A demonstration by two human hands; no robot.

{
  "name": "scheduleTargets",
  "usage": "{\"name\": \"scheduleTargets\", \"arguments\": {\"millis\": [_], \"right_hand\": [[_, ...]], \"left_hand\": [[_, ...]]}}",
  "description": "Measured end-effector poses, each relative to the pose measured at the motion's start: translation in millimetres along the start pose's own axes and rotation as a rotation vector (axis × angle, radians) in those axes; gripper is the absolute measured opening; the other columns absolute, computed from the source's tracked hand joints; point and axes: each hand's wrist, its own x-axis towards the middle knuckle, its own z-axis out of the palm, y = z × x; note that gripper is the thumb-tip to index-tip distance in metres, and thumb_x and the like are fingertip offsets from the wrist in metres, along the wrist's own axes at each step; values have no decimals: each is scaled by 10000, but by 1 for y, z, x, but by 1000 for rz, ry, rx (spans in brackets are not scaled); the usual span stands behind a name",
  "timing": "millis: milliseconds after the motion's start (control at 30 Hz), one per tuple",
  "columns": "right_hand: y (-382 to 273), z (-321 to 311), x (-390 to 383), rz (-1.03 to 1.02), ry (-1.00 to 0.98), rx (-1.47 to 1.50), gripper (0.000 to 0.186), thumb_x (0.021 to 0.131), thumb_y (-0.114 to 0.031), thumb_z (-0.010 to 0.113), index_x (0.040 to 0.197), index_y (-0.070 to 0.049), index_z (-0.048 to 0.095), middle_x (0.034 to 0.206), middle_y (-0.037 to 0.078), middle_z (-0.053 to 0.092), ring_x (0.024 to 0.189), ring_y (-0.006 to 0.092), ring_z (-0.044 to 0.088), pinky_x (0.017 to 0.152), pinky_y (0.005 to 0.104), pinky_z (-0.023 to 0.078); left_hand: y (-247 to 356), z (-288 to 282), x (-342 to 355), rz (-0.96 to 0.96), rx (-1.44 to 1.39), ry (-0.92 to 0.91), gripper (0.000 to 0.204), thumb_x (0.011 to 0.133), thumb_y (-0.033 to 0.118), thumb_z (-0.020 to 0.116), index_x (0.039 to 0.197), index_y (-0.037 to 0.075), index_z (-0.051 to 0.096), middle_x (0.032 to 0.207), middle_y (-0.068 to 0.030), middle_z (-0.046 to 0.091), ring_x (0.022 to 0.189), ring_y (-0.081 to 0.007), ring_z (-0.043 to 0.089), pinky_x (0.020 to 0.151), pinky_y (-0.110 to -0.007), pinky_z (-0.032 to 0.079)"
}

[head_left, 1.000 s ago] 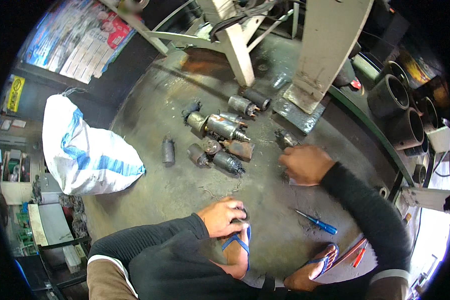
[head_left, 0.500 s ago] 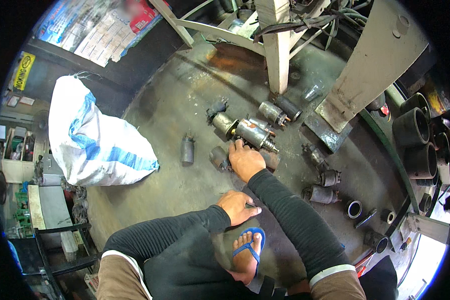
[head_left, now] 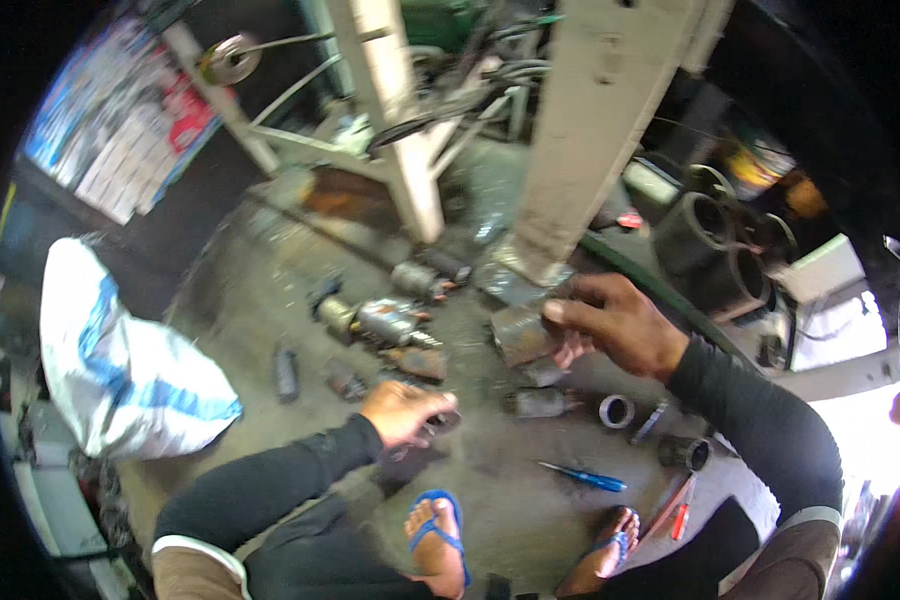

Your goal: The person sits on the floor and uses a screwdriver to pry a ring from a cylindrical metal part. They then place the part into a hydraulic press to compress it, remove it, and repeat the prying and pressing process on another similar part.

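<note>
My right hand [head_left: 620,325] is raised over the floor at the right, its fingers closed around a worn, brownish-grey cylindrical starter solenoid [head_left: 522,335]. My left hand [head_left: 402,413] is lower and to the left, pinching a small dark metal piece [head_left: 442,424] that is too blurred to name. Beyond the left hand lies a cluster of similar solenoids [head_left: 388,320], some with copper studs. A dark solenoid [head_left: 286,373] stands apart to the left, and another solenoid [head_left: 542,403] lies beneath my right hand.
A white and blue sack [head_left: 130,370] is at the left. Ahead stand pale metal legs [head_left: 590,130]. A metal ring [head_left: 616,411], a blue screwdriver [head_left: 595,480] and red-handled pliers [head_left: 681,520] lie at the right, near my sandalled feet. Large dark cylinders [head_left: 705,240] stand farther right.
The view has swung right. My right hand has left the cluster and lifted a solenoid to the right. My left hand has moved forward, still pinching a small dark piece.
</note>
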Motion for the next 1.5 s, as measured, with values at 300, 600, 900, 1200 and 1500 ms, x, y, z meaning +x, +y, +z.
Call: {"name": "scheduleTargets", "arguments": {"millis": [300,600,900,1200,1500], "right_hand": [[137,-42,-171,-297,178,880,617,953,-383,744,1369,5,502,1307,181,614,1109,309,658,884,470,587],[197,-44,-184,-405,397,1063,568,954,-359,754,1304,21,515,1191,200,653,989,324,702,807,475,618],[219,-49,-182,-388,404,1158,622,954,-359,758,1361,32,496,1241,205,651,1054,320,696,822,481,620],[219,-51,-185,-384,320,1196,659,957,-386,751,1392,24,475,1275,195,635,1083,319,684,866,498,602],[219,-41,-182,-419,277,1278,606,997,-385,705,1401,9,482,1280,171,638,1098,299,678,870,482,602]], "left_hand": [[156,171,5,385,-456,-205,387,1036,381,648,1179,24,686,1120,-123,745,989,-250,744,837,-425,646],[124,287,21,554,-652,-51,444,1058,383,613,1198,-34,668,1154,-159,728,1007,-245,736,907,-419,630],[101,315,16,910,-197,31,327,1026,196,683,1205,-76,713,1235,-182,708,1150,-231,655,1012,-351,492],[95,320,25,1003,-249,-13,500,1013,371,679,1182,-100,708,1278,-217,692,1184,-273,647,1082,-411,453],[83,314,36,1123,-264,-50,440,964,317,746,1186,-62,729,1296,-230,681,1203,-297,644,1063,-415,476]]}}
